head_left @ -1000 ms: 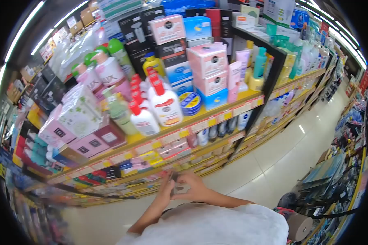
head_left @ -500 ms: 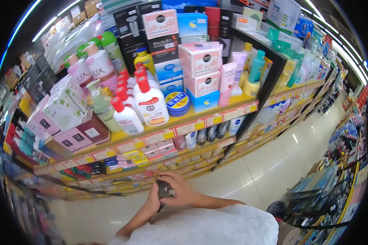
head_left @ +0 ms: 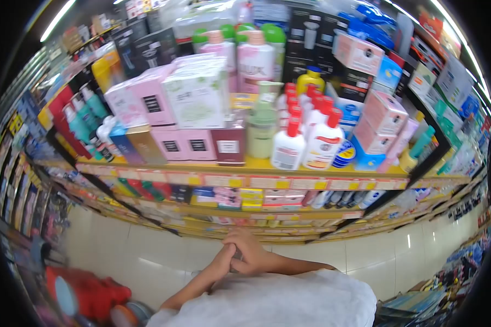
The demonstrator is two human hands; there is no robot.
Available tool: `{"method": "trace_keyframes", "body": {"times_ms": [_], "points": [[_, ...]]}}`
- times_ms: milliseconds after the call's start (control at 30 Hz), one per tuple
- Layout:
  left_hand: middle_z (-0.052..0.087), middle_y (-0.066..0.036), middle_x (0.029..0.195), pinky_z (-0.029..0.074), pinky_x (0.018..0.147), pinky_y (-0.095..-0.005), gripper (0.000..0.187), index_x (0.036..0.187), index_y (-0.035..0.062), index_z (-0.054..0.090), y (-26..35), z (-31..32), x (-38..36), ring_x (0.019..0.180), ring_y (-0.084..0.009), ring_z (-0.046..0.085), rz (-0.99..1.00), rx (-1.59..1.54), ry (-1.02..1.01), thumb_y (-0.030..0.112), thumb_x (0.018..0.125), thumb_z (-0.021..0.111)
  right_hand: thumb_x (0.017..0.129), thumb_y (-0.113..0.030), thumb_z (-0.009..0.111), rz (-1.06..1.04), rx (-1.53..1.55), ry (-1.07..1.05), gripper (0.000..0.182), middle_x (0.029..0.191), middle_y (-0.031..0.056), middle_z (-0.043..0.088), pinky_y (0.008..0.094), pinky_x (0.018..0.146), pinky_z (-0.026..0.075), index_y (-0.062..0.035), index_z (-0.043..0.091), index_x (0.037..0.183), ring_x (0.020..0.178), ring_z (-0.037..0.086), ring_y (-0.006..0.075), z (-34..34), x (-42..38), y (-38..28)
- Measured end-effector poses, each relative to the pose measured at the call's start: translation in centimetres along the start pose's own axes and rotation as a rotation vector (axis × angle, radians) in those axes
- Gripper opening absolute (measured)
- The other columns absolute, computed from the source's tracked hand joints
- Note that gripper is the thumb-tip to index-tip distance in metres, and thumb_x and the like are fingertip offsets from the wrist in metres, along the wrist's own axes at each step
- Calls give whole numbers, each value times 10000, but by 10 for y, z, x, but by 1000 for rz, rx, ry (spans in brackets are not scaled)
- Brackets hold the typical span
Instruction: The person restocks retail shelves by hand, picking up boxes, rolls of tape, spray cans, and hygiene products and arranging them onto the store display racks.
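My left hand (head_left: 222, 261) and my right hand (head_left: 249, 252) are clasped together in front of my white shirt (head_left: 278, 300). The fingers of both are closed around something small; only a greyish sliver shows between them, so its kind is hidden. Both hands are below the shelf front and touch none of the goods. Nearest above them is a lower shelf with small boxes (head_left: 274, 199). On the upper shelf stand white bottles with red caps (head_left: 323, 143), a pale green pump bottle (head_left: 263, 131) and stacked pink boxes (head_left: 183, 146).
A long yellow shelf edge with price tags (head_left: 213, 180) runs across the view. Pale floor tiles (head_left: 163, 256) lie below. Red items (head_left: 93, 291) stand at lower left, and a goods rack (head_left: 447, 289) lines the right.
My view has turned left, so the shelf goods sit further right. My hands have closed more tightly together, and the dark object that showed between them is now mostly hidden.
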State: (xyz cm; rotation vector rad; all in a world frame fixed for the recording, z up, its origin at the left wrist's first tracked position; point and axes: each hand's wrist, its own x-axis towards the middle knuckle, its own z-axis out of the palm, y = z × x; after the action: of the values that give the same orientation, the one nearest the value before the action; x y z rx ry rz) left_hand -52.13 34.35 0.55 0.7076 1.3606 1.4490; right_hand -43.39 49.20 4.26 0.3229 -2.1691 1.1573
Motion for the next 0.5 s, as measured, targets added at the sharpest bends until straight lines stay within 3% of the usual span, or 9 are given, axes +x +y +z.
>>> {"method": "trace_keyframes", "body": {"times_ms": [33,133,267,367,400,500], "points": [[481,-142,1439,339,1145,-369,697,1447,-25,413,-5,-13,-7,1362,-240,443,-24,-41,31,535,1080,221,698,-175,690,-27,-10,-7,475,1120,170,589,489,961,422,-24,577,1134,1087,539,389,12,10,-1],[485,-142,1434,353,1135,-370,684,1437,-15,425,-10,-49,-33,1351,-236,448,213,-182,141,530,1082,212,713,-186,694,-107,7,-57,386,1021,163,610,477,899,449,-18,599,1046,977,572,374,59,46,-3],[496,-145,1418,361,1128,-369,650,1457,0,409,-7,-110,-84,1342,-231,457,211,-147,306,496,1089,209,735,-172,683,-156,123,-197,266,937,151,605,460,817,458,-37,596,946,886,574,358,135,93,-15],[477,-141,1431,359,1126,-363,660,1496,0,352,-12,-163,-116,1351,-224,445,373,-27,372,500,1080,241,757,-163,667,-159,191,-194,184,854,150,586,432,739,446,-44,575,864,799,564,345,194,133,-23],[447,-140,1451,350,1128,-363,677,1541,-9,273,15,-171,-128,1353,-220,440,541,-117,356,465,1064,354,753,-160,658,-167,225,-162,178,837,146,583,418,719,448,-38,571,850,774,563,333,211,149,-26],[420,-137,1473,332,1139,-368,732,1563,-12,227,42,-205,-177,1348,-221,440,609,-172,426,429,1033,475,791,-168,639,-163,277,-117,168,811,145,568,385,684,437,-28,553,828,741,551,300,257,194,-45]]}}
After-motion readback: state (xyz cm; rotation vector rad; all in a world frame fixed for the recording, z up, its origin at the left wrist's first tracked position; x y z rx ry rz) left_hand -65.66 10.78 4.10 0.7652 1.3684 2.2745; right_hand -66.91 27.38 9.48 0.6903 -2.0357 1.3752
